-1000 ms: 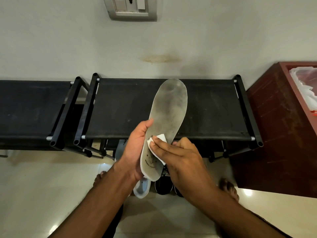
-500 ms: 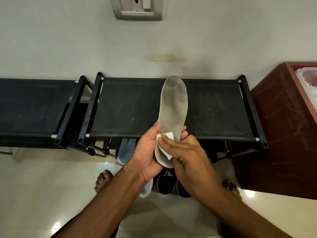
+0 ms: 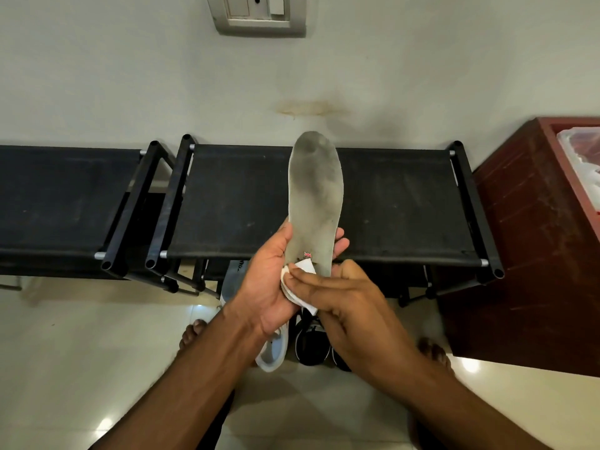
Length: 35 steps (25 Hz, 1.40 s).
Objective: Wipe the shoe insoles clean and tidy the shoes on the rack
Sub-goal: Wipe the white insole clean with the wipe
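I see the insole (image 3: 313, 203) held over the shoe rack (image 3: 389, 203), its long axis running near to far, toe end far. My left hand (image 3: 269, 280) curls its fingers round the heel end from behind. My right hand (image 3: 350, 300) pinches a white wipe (image 3: 300, 276) against the heel, so the dirty grey stretch lies straight ahead, far of the right fingers (image 3: 311, 280): I judge the next stroke goes away from me.
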Tool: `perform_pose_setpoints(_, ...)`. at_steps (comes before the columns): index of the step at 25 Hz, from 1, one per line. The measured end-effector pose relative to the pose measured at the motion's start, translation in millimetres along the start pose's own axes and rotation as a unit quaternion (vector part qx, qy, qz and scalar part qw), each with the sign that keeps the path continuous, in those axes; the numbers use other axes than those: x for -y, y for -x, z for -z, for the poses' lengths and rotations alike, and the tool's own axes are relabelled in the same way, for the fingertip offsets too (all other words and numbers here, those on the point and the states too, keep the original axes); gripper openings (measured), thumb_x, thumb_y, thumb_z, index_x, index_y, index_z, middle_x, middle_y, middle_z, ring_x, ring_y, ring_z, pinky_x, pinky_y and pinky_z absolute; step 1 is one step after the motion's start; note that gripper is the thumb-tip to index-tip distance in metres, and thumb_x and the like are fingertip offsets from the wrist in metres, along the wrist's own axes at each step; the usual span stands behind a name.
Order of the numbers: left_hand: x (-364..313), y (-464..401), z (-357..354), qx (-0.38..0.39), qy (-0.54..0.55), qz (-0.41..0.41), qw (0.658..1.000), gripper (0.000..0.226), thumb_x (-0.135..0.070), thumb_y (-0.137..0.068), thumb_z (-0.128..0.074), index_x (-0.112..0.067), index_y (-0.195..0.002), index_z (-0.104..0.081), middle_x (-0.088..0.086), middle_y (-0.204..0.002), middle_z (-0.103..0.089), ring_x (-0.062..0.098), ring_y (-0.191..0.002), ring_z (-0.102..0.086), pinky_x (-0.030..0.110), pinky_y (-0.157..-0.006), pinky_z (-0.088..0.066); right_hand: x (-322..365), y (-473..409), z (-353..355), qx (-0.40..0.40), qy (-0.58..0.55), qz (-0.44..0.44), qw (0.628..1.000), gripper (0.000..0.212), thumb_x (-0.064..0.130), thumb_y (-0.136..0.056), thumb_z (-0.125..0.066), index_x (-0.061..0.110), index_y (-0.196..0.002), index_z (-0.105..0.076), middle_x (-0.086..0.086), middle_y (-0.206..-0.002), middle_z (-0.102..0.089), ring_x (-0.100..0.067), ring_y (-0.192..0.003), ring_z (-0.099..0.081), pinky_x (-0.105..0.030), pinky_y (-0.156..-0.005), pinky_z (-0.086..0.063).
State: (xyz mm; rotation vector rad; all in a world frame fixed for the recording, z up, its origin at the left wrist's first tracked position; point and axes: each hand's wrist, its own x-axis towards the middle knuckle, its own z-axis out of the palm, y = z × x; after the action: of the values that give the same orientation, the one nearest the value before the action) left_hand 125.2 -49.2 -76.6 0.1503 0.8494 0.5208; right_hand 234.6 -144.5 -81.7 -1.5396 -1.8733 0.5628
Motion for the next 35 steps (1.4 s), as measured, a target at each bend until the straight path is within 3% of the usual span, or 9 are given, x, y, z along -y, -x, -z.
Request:
perform_pose_setpoints(3,-1.7,3.4,-5.9,0.04,-0.022,-0.026,0.999,0.054,-0.042,-0.096,-0.051,-0.012,-0.141,-0.053,0.022,-0.14,-0.054,0.027,-0.125,-0.055,0.039,-0.101,-0.049,-27.2,-7.6,5.6,-0.008,0.152,-0.054,0.987,0.041,0.03,-0.1,-0.034,0.032,-0.137,-0.052,0.002,-0.123,-0.065,-0.009,-0.086,-0.041,-0.009,-0.082,-0.032)
perform_pose_setpoints(8,-2.9,-0.8,-2.7,0.033,-0.007,-0.007,0.999,0.053,-0.045,-0.096,-0.054,-0.011,-0.137,-0.058,0.017,-0.14,-0.057,0.021,-0.107,-0.062,0.035,-0.094,-0.053,0.1,-2.2,2.4,-0.018,0.003,-0.029,0.999,0.039,-0.002,-0.088,-0.055,0.013,-0.121,-0.069,-0.004,-0.111,-0.068,-0.014,-0.094,-0.053,-0.005,-0.089,-0.034)
perform_pose_setpoints(13,-3.5,0.7,-1.6,0.026,-0.02,-0.017,0.999,0.051,-0.044,-0.099,-0.049,-0.011,-0.137,-0.058,0.018,-0.139,-0.057,0.023,-0.112,-0.06,0.038,-0.102,-0.048,-25.1,-6.8,-0.6,-0.034,0.144,-0.087,0.985,0.048,0.048,-0.1,-0.017,0.036,-0.14,-0.04,0.0,-0.119,-0.065,-0.008,-0.087,-0.042,-0.018,-0.082,-0.045)
perform_pose_setpoints(17,-7.2,-2.9,1.7,0.02,-0.022,-0.019,0.999,0.053,-0.048,-0.098,-0.049,-0.012,-0.136,-0.059,0.014,-0.136,-0.061,0.02,-0.108,-0.064,0.039,-0.108,-0.043,4.1,-3.6,-6.6,-0.019,0.007,-0.043,0.999,0.043,0.047,-0.097,-0.04,0.028,-0.128,-0.063,-0.001,-0.118,-0.067,0.01,-0.093,-0.045,-0.002,-0.086,-0.036)
perform_pose_setpoints(21,-7.3,1.8,0.8,0.004,-0.019,-0.032,0.999,0.05,-0.047,-0.099,-0.047,-0.008,-0.123,-0.068,0.016,-0.135,-0.061,0.024,-0.118,-0.06,0.039,-0.109,-0.043,-23.2,-6.7,-2.7,-0.02,0.126,-0.092,0.988,0.038,0.037,-0.101,-0.037,0.038,-0.138,-0.048,0.0,-0.124,-0.065,-0.002,-0.083,-0.037,-0.004,-0.081,-0.033)
perform_pose_setpoints(25,-6.0,2.1,1.3,0.006,-0.011,-0.026,1.0,0.053,-0.05,-0.099,-0.045,-0.009,-0.123,-0.069,0.013,-0.134,-0.063,0.018,-0.102,-0.064,0.042,-0.115,-0.036,10.0,2.7,-6.4,-0.003,0.001,-0.05,0.999,0.044,0.038,-0.094,-0.04,0.026,-0.13,-0.062,0.002,-0.122,-0.064,0.011,-0.099,-0.046,-0.003,-0.089,-0.038)
perform_pose_setpoints(29,-8.8,2.0,-2.7,0.01,0.008,-0.041,0.999,0.05,-0.046,-0.1,-0.047,-0.007,-0.125,-0.067,0.016,-0.131,-0.063,0.02,-0.098,-0.063,0.038,-0.107,-0.044,-18.9,-4.2,2.7,-0.021,0.098,-0.075,0.992,0.037,0.026,-0.098,-0.044,0.027,-0.132,-0.06,0.003,-0.117,-0.068,-0.004,-0.085,-0.041,-0.018,-0.085,-0.047)
perform_pose_setpoints(31,-9.1,2.3,-3.6,0.011,0.008,-0.043,0.999,0.051,-0.046,-0.101,-0.046,-0.007,-0.128,-0.064,0.016,-0.131,-0.062,0.02,-0.096,-0.063,0.039,-0.108,-0.043,-12.9,-3.9,-1.0,-0.041,0.085,-0.098,0.991,0.037,0.03,-0.098,-0.045,0.025,-0.13,-0.063,0.004,-0.118,-0.069,0.003,-0.08,-0.031,-0.014,-0.078,-0.047)
perform_pose_setpoints(35,-7.8,1.0,-1.8,0.012,-0.001,-0.038,0.999,0.055,-0.049,-0.101,-0.043,-0.007,-0.128,-0.064,0.013,-0.134,-0.062,0.018,-0.098,-0.065,0.043,-0.115,-0.037,12.0,2.3,0.4,0.001,-0.026,-0.054,0.998,0.041,0.033,-0.095,-0.041,0.027,-0.129,-0.063,0.01,-0.125,-0.065,0.01,-0.09,-0.041,-0.003,-0.084,-0.037)
